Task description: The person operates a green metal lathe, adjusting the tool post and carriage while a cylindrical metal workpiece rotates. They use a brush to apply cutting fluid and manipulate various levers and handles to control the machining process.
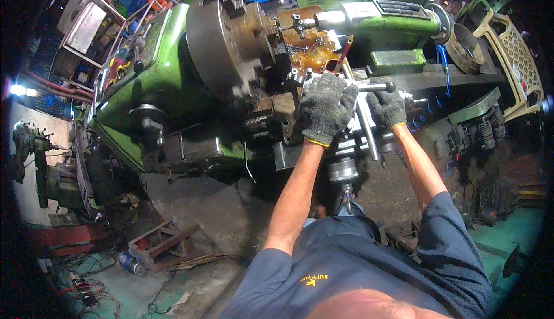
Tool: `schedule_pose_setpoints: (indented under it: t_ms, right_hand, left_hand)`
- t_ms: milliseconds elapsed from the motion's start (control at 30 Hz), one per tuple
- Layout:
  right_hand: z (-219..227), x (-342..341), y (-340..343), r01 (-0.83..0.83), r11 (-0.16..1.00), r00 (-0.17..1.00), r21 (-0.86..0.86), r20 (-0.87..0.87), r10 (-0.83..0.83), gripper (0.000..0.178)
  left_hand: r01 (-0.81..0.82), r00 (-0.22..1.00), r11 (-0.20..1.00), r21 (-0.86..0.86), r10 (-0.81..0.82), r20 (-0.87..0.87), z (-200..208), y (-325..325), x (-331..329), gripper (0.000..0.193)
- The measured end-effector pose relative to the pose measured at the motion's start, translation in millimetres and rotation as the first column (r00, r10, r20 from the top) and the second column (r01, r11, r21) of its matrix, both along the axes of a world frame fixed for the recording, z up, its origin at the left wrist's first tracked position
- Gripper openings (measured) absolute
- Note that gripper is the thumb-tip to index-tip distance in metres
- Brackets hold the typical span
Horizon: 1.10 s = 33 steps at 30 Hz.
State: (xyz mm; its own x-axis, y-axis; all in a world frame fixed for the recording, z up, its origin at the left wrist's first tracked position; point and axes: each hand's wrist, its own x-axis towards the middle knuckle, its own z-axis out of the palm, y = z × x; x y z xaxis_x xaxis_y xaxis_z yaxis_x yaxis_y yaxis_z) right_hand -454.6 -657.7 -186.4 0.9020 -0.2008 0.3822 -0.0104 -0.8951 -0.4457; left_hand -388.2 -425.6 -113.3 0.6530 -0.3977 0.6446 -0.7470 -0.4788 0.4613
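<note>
Both my hands wear dark grey knit gloves and are at the carriage of a green metal lathe (173,47). My left hand (330,108) is closed over the tool post area, fingers curled down at its far side; what they grip is hidden. To its right, my right hand (388,104) is closed round a crank handle (416,101) on the carriage. A steel lever with a black knob (390,87) reaches across just above that hand. Between the hands slants a long steel bar (366,125). Left of them is the large chuck (216,47), its edge smeared by motion.
A red-handled brush (347,49) stands behind my left hand, beside an oily brown surface (314,45). The tailstock (386,20) is at far right, near a round metal tin (465,50) and a beige plastic chair (513,59). A blue coiled hose (430,108) hangs at right.
</note>
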Motion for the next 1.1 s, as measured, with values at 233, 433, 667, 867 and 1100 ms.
schedule_pose_setpoints:
  t_ms: [233,433,667,867,1100]
  right_hand:
    - [11.7,-4.4,6.5,0.107,0.993,0.982,0.049,-0.158,-0.098,0.031]
    - [1.3,9.9,-64.2,0.035,0.994,0.986,0.105,0.161,-0.052,0.032]
    - [2.2,54.4,-296.9,0.605,0.796,0.794,0.007,0.066,-0.604,0.054]
    - [54.1,124.5,-414.1,0.734,0.679,0.676,0.019,-0.117,-0.728,0.086]
    - [28.1,185.4,-546.5,0.613,0.776,0.787,-0.152,0.02,-0.617,0.086]
  left_hand:
    - [0.009,0.999,1.0,-0.012,-0.008,0.042,-0.6,-1.3,4.2,0.032]
    - [0.036,0.997,0.999,-0.039,-0.033,0.067,-1.6,-3.4,4.5,0.03]
    - [0.04,0.999,0.999,-0.007,-0.04,-0.001,9.5,-3.2,0.3,0.023]
    - [-0.028,1.0,0.998,0.057,0.029,-0.002,12.5,0.3,-3.8,0.025]
    - [0.007,0.988,0.997,0.078,0.005,-0.154,9.7,-4.9,2.2,0.025]
